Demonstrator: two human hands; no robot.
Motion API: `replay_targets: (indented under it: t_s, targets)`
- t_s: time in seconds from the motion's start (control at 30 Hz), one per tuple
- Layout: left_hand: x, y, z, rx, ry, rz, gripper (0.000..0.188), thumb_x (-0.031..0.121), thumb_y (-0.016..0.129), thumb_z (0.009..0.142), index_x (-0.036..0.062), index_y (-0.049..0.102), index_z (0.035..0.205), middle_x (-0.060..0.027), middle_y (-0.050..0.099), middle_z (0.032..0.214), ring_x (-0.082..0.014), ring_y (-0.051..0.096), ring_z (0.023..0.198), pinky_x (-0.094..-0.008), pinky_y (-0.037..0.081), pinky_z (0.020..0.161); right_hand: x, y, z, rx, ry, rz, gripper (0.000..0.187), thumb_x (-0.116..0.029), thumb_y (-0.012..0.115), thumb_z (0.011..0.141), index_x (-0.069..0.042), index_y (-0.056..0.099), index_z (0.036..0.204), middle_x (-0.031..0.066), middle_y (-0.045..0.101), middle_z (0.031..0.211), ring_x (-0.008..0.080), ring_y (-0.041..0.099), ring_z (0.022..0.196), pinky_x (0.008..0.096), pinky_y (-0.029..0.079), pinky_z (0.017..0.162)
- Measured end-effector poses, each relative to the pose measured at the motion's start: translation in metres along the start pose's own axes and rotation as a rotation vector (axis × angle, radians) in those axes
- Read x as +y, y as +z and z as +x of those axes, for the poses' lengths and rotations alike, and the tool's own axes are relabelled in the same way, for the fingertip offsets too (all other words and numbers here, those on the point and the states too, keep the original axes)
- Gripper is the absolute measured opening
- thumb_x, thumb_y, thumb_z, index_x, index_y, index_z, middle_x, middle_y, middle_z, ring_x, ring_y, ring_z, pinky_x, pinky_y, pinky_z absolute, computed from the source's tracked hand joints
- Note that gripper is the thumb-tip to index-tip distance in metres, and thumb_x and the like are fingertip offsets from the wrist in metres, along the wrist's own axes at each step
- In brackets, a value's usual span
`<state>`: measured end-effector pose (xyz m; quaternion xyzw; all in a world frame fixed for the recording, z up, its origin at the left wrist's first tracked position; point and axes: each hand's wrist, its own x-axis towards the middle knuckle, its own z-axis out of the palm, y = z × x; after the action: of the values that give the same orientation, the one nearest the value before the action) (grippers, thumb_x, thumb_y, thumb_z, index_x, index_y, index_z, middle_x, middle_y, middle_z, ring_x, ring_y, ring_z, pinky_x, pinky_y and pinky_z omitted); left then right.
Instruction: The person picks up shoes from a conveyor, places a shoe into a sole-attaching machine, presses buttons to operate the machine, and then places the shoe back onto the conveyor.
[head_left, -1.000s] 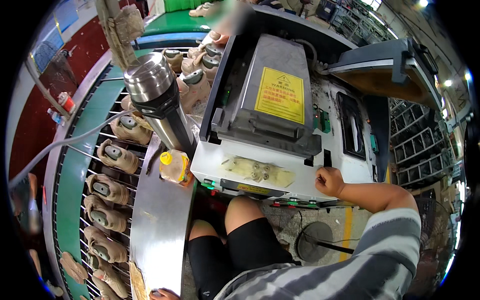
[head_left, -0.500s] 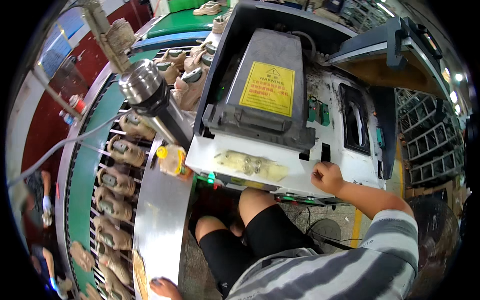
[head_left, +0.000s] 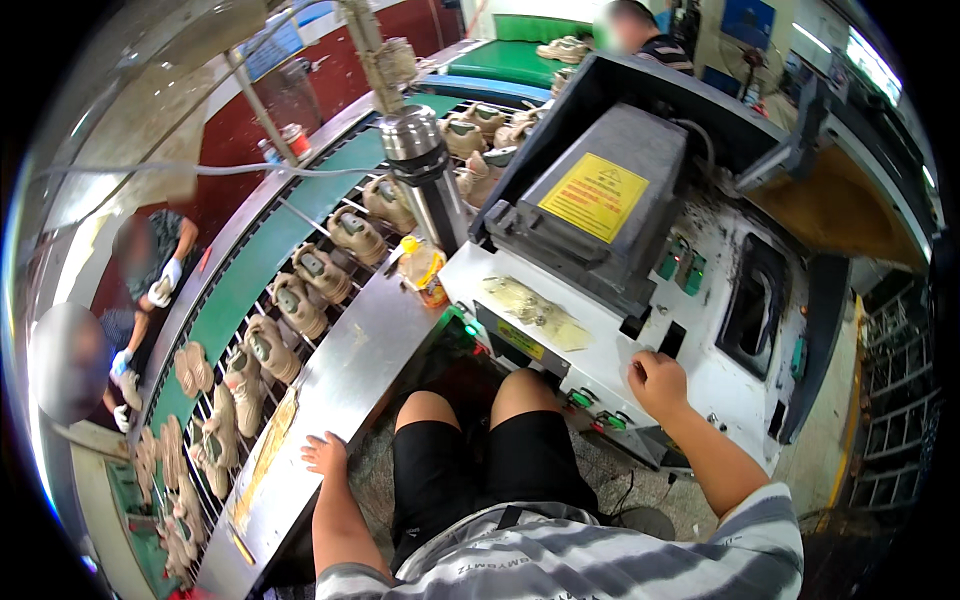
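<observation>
My left hand (head_left: 324, 455) lies with its fingers spread at the edge of the steel ledge (head_left: 362, 345), holding nothing. My right hand (head_left: 657, 382) is loosely curled and rests on the white top of the machine (head_left: 606, 362), near a dark slot; I see nothing in its fingers. A grey machine housing (head_left: 640, 150) with a yellow warning label (head_left: 595, 197) stands just beyond it. Along the ledge, beige shoes (head_left: 300, 305) stand in a row on a rod conveyor (head_left: 283, 351).
A steel flask-like cylinder (head_left: 425, 170) and a yellow-capped bottle (head_left: 422, 270) stand beside the machine. A raised dark lid (head_left: 850, 190) is at the right. Past the green belt (head_left: 235, 300), gloved co-workers' hands (head_left: 160, 290) hold shoes. Another person (head_left: 640, 35) is at the back.
My view has swung left, bringing my left forearm and the co-workers further into sight. My right hand stays curled on the machine's front edge; my left remains by the ledge.
</observation>
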<state>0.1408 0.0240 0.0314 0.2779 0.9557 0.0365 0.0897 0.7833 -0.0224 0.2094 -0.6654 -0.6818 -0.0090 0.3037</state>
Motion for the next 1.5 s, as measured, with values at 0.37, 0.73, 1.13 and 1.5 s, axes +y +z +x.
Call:
replay_targets:
  t_s: [0.37, 0.73, 1.13, 1.5]
  targets:
    - [-0.004, -0.015, -0.002, -0.129, -0.009, -0.044, 0.077, 0.051, 0.036, 0.093, 0.0055, 0.015, 0.151, -0.0298, 0.003, 0.155, -0.0467, 0.0, 0.143, -0.0598, 0.003, 0.113, -0.002, 0.006, -0.001, -0.029, 0.062, 0.023, 0.009, -0.01, 0.066, 0.074, -0.009, 0.06, 0.08, 0.0107, 0.062, 0.071, 0.0326, 0.06, 0.068, 0.0431, 0.047, 0.059]
    - [-0.015, -0.02, 0.0, -0.178, 0.063, -0.142, 0.089, 0.058, 0.042, 0.088, 0.001, 0.014, 0.15, -0.0334, 0.0, 0.153, -0.0508, -0.006, 0.141, -0.0616, -0.005, 0.111, 0.007, 0.021, -0.005, -0.067, 0.133, -0.03, 0.008, -0.011, 0.062, 0.078, -0.007, 0.059, 0.084, 0.011, 0.06, 0.068, 0.0306, 0.06, 0.064, 0.0416, 0.046, 0.059]
    - [-0.026, -0.008, -0.005, -0.039, 0.209, -0.254, 0.092, 0.055, 0.049, 0.085, -0.0061, 0.018, 0.147, -0.0413, 0.004, 0.148, -0.0575, -0.004, 0.138, -0.0679, -0.002, 0.107, 0.014, 0.03, -0.02, 0.023, 0.132, -0.139, 0.009, -0.013, 0.058, 0.088, -0.005, 0.059, 0.091, 0.0112, 0.058, 0.07, 0.0283, 0.057, 0.064, 0.0389, 0.045, 0.061]
    - [-0.021, -0.023, -0.064, 0.164, 0.91, -0.556, 0.025, 0.009, 0.062, 0.065, 0.0042, 0.067, 0.088, -0.0179, 0.059, 0.097, -0.0385, 0.052, 0.099, -0.0506, 0.041, 0.087, -0.103, 0.112, -0.103, -0.086, 0.217, 0.098, 0.026, -0.001, 0.054, 0.085, -0.003, 0.06, 0.11, 0.0141, 0.064, 0.099, 0.0297, 0.063, 0.086, 0.0359, 0.05, 0.077]
